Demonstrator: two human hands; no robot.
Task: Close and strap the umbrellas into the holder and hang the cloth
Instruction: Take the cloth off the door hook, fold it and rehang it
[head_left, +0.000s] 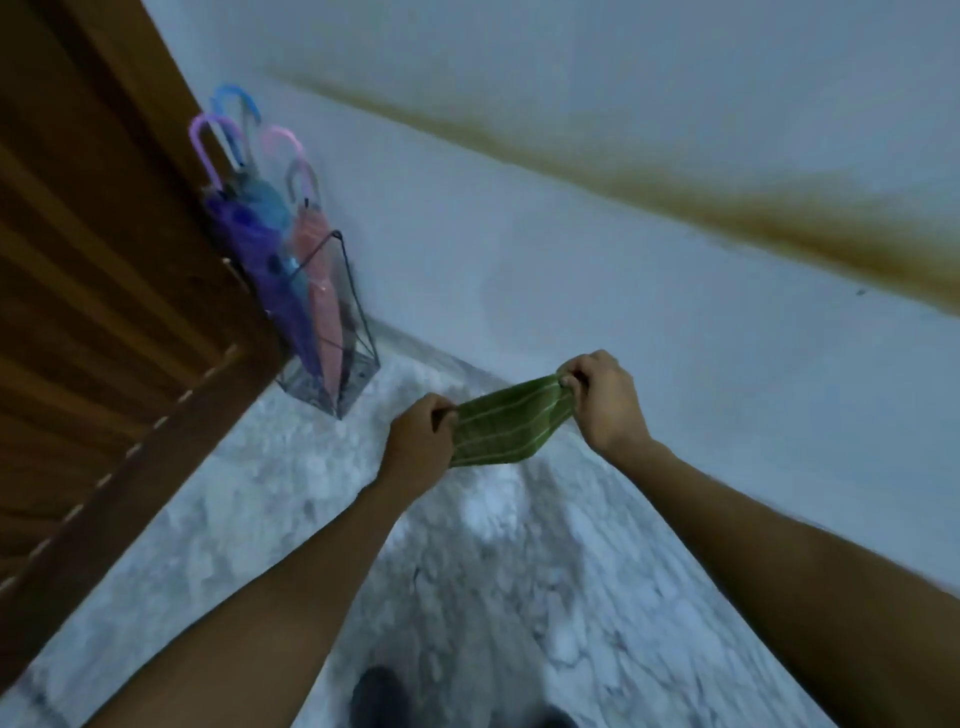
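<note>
A green striped cloth is stretched between my two hands above the floor. My left hand pinches its lower left corner and my right hand pinches its upper right corner. To the upper left, a black wire holder stands on the floor beside the door. It holds several closed umbrellas with hooked handles: a purple one, a blue one and a pink one. The holder is well apart from my hands.
A brown wooden door fills the left side. A pale wall with a brown stain band runs across the back. The floor is white marble. My dark shoes show at the bottom edge.
</note>
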